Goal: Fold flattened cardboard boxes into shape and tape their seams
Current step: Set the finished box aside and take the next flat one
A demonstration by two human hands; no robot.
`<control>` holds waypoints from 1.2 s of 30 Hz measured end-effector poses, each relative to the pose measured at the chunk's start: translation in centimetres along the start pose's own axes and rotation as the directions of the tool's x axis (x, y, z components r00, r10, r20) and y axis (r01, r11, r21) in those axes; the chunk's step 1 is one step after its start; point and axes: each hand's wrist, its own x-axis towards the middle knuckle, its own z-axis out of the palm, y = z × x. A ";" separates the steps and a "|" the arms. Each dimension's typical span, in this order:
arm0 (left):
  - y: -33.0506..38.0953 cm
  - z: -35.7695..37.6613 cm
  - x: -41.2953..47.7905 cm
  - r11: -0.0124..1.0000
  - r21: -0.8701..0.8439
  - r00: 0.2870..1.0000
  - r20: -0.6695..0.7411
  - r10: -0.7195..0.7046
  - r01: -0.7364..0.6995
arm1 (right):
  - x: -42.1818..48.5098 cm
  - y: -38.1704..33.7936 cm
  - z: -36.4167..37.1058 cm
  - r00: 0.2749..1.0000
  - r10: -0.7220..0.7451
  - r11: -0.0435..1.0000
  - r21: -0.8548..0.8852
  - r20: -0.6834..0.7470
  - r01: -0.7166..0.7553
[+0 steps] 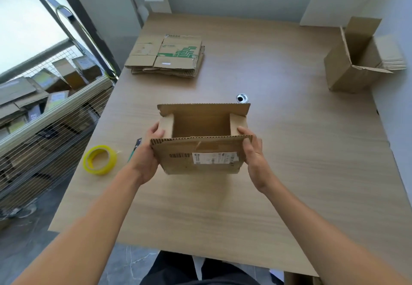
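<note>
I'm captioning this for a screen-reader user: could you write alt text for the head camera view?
The left hand and right hand grip the ends of a cardboard box over a wooden table, its end flaps folded in and long flaps open. A yellow tape roll lies to its left; a stack of flattened boxes and another open box sit farther back.

The box (200,157) is mid-counter (289,173), with the left hand (147,151) gripping one end and the right hand (252,151) the other. The tape roll (100,160) lies just off to its left, and the cable hole (242,98) is right behind its far right corner. A stack of flattened boxes (167,56) sits further back on the left, an open carton (352,70) is at the far right edge, and a wire cart (44,128) full of cardboard stands left of the counter.
</note>
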 end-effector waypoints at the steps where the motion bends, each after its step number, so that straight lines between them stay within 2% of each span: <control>1: -0.2 -0.5 0.2 0.999 0.030 1.000 -0.021 0.012 -0.012 | 0.0 0.1 0.0 0.999 -0.018 0.999 -0.036 0.026 0.019; 4: -1.3 -1.5 -0.1 0.998 0.055 0.998 -0.066 0.009 -0.005 | -0.2 1.6 0.7 1.000 -0.009 0.993 -0.115 0.005 0.010; 6: -2.2 -2.0 -0.5 0.999 -0.036 0.995 -0.097 0.031 -0.035 | -0.7 2.7 2.0 0.998 0.016 0.992 -0.127 -0.053 -0.022; 8: -2.7 -2.7 -0.8 0.989 -0.129 0.995 -0.079 0.057 -0.067 | -1.3 3.1 3.6 0.993 0.047 0.997 -0.058 -0.106 -0.053; 9: -2.9 -3.2 -1.1 0.991 -0.102 0.995 -0.054 0.085 -0.090 | -1.6 3.1 4.3 0.989 0.073 0.996 -0.043 -0.126 -0.079; 11: -3.3 -4.5 -1.6 0.984 0.072 0.986 -0.022 0.166 -0.164 | -1.9 3.2 5.5 0.987 0.088 0.992 -0.075 -0.136 -0.098; 14: -3.8 -6.3 -1.8 0.912 0.276 0.951 0.043 0.305 -0.305 | -2.2 2.8 6.6 0.991 0.055 0.986 -0.151 -0.121 -0.073; 19: -3.7 -7.8 -1.5 0.862 0.381 0.942 0.147 0.301 -0.335 | -3.3 2.4 7.8 0.978 0.046 0.981 -0.176 -0.205 -0.083; 21: -3.7 -7.7 -1.8 0.833 0.422 0.933 0.176 0.312 -0.358 | -4.0 2.8 8.0 0.975 0.003 0.966 -0.252 -0.224 -0.061; 24: -3.8 -6.8 -1.4 0.905 0.319 0.959 0.096 0.267 -0.283 | -4.6 3.5 8.4 0.957 -0.054 0.932 -0.359 -0.285 -0.054; 27: -3.3 -6.2 -0.9 0.977 0.175 0.993 0.050 0.111 -0.118 | -4.1 3.7 9.0 0.915 -0.058 0.950 -0.305 -0.398 -0.073; 29: -3.0 -6.7 -0.4 0.995 0.081 0.998 0.037 -0.055 0.052 | -3.4 3.3 9.5 0.888 0.033 0.980 -0.159 -0.458 -0.118; 32: -3.1 -7.7 -0.2 0.968 0.117 0.963 0.128 -0.238 0.223 | -2.8 2.9 9.9 0.882 0.191 0.981 0.112 -0.431 -0.158; 34: -3.3 -7.9 -0.4 0.953 0.113 0.931 0.209 -0.299 0.280 | -2.5 2.9 9.6 0.879 0.289 0.953 0.202 -0.379 -0.227; 36: -3.6 -7.7 -0.5 0.951 0.093 0.922 0.234 -0.309 0.295 | -2.3 3.0 9.0 0.883 0.375 0.914 0.275 -0.284 -0.300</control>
